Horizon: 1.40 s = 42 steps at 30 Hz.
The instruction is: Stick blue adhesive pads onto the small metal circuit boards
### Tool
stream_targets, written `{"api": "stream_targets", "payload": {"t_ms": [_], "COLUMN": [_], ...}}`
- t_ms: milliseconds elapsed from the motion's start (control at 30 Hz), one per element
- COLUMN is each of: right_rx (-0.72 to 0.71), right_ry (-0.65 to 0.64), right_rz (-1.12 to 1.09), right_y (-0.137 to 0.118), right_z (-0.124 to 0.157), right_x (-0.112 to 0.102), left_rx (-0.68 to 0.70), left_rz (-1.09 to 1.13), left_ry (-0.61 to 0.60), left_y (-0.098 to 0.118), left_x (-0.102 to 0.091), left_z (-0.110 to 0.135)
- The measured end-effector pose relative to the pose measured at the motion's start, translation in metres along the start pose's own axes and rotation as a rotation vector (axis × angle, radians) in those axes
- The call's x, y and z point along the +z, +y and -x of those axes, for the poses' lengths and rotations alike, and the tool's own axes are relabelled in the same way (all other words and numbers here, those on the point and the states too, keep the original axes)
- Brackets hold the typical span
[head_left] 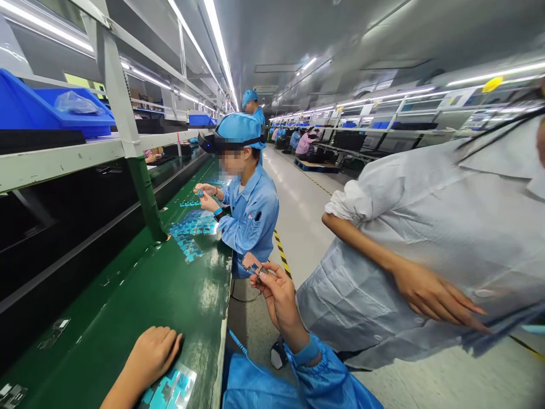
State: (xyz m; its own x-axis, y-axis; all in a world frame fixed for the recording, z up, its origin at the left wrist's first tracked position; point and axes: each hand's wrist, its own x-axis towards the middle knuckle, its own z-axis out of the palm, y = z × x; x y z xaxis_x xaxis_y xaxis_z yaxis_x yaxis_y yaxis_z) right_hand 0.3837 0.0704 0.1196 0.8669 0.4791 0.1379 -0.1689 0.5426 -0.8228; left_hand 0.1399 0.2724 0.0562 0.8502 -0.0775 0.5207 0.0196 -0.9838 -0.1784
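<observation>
My right hand [276, 295] is raised above the belt edge, its fingers pinching a small circuit board [253, 264] with a metal and blue face. My left hand [151, 355] rests curled on the green conveyor belt [187, 295], with nothing visible in its fingers. Just below it lie blue and silver flat parts [168, 389], partly cut off by the frame's lower edge. A blue sleeve [306, 375] covers my right forearm, and a coiled blue cord [237, 343] runs from it.
A co-worker in a blue smock and cap [251, 210] sits at the belt handling a small part beside scattered blue parts [191, 230]. A person in a white coat [426, 238] stands close on the right. Blue bins [72, 111] sit on the shelf above the belt.
</observation>
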Motion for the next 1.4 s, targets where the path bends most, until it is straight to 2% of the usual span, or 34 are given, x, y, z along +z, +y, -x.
{"api": "stream_targets", "payload": {"t_ms": [133,233,333,433,567,667,800,1100,1400], "right_rx": [0.065,0.185,0.313,0.36,0.37,0.372,0.357,0.48,0.514], "right_ry": [-0.019,-0.098,-0.295,-0.478,-0.527,-0.545,-0.584,-0.701,-0.701], "right_rz": [0.03,0.059,0.132,0.169,0.15,0.134,0.123,0.059,0.093], "right_y": [0.004,0.012,0.014,0.008,-0.005,-0.013,-0.019,-0.019,-0.024], "right_z": [0.008,0.024,0.047,0.068,0.085,0.092,0.095,0.096,0.098], "right_x": [0.011,0.028,0.047,0.062,0.079,0.088,0.092,0.094,0.097], "left_rx": [-0.093,-0.221,-0.293,-0.349,-0.45,-0.488,-0.444,-0.546,-0.502], "left_rz": [0.138,0.242,0.295,0.29,0.313,0.304,0.261,0.335,0.271], "left_ry": [0.223,0.322,0.345,0.352,0.321,0.338,0.374,0.305,0.314], "left_y": [0.012,0.034,0.056,0.069,0.076,0.078,0.078,0.073,0.078], "left_x": [-0.018,-0.046,-0.078,-0.103,-0.125,-0.134,-0.139,-0.147,-0.158], "left_z": [-0.017,-0.033,-0.049,-0.056,-0.051,-0.047,-0.044,-0.035,-0.039]}}
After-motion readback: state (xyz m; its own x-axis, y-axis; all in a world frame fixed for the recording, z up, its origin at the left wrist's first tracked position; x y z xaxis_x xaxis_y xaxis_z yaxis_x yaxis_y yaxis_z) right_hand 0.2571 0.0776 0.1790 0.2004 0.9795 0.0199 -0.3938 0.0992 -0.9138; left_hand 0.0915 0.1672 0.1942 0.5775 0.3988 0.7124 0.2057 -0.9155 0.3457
